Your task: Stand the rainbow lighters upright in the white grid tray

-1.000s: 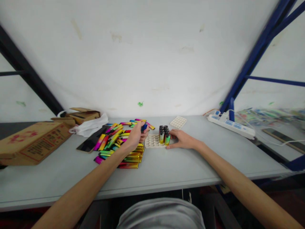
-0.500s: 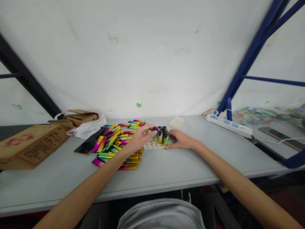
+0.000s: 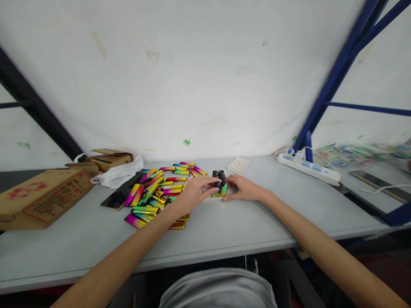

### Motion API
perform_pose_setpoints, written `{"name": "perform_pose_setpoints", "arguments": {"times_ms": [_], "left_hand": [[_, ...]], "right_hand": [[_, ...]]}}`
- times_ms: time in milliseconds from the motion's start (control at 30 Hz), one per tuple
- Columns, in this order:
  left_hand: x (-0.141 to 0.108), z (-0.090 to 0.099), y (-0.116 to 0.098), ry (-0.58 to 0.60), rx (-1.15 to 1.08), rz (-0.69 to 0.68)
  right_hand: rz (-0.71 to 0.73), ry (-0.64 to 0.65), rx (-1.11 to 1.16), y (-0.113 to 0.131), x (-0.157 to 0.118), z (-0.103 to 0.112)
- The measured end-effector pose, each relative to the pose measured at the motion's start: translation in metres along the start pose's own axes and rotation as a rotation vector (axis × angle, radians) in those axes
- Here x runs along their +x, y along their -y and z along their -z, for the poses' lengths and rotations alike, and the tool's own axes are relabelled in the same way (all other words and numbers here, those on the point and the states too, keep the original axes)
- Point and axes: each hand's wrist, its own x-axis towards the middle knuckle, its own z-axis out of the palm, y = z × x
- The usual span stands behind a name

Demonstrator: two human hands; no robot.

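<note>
A pale tray with round holes [image 3: 214,198] lies on the table, mostly hidden by my hands. Several shiny multicoloured lighters [image 3: 224,190] stand upright in its right part, black tops upward. With thumb and fingertips, my left hand [image 3: 195,191] pinches a lighter with a blue part [image 3: 217,186] at the front of this group. My right hand [image 3: 243,188] grips the tray's right end, thumb at the front corner and fingers beside the standing lighters. Left of the tray spreads a heap of loose lighters [image 3: 156,188], partly covered by my left forearm.
A second pale tray [image 3: 238,164] lies near the wall. At left are a cardboard box [image 3: 48,194], a white plastic bag [image 3: 120,173] and a dark phone-like slab [image 3: 119,192]. A white power strip [image 3: 308,167] lies at right by a blue frame post [image 3: 332,81].
My left hand has moved slightly right and down, bringing the pinched lighter to the front of the standing group. My right hand stays in place at the tray.
</note>
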Motion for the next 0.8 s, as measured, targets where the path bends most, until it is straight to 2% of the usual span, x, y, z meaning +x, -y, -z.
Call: {"name": "perform_pose_setpoints", "arguments": {"times_ms": [100,233,400,467,533,633,733,800], "left_hand": [[-0.002,-0.005,0.001,-0.036,0.016,-0.014],[-0.002,-0.007,0.002,-0.027,0.024,-0.026],[-0.003,-0.009,0.002,0.003,0.019,0.081],[-0.004,-0.007,-0.001,-0.006,0.028,0.082],[-0.003,0.001,-0.004,-0.058,0.069,0.050],[0.003,0.023,0.001,-0.163,0.181,0.031],[0.008,0.049,0.023,-0.193,0.389,0.086],[0.009,0.062,0.042,-0.140,0.533,0.142]], "right_hand": [[-0.001,-0.003,0.012,-0.001,0.000,-0.001],[0.006,0.000,0.027,-0.002,0.000,-0.001],[-0.012,0.007,0.041,0.001,-0.001,0.001],[-0.016,0.012,0.044,0.002,-0.001,0.002],[-0.016,0.014,0.043,0.004,-0.001,0.002],[-0.027,0.019,0.049,0.004,0.000,0.003],[-0.043,0.027,0.048,0.004,-0.001,0.002],[-0.050,0.025,0.039,0.004,-0.001,0.002]]}}
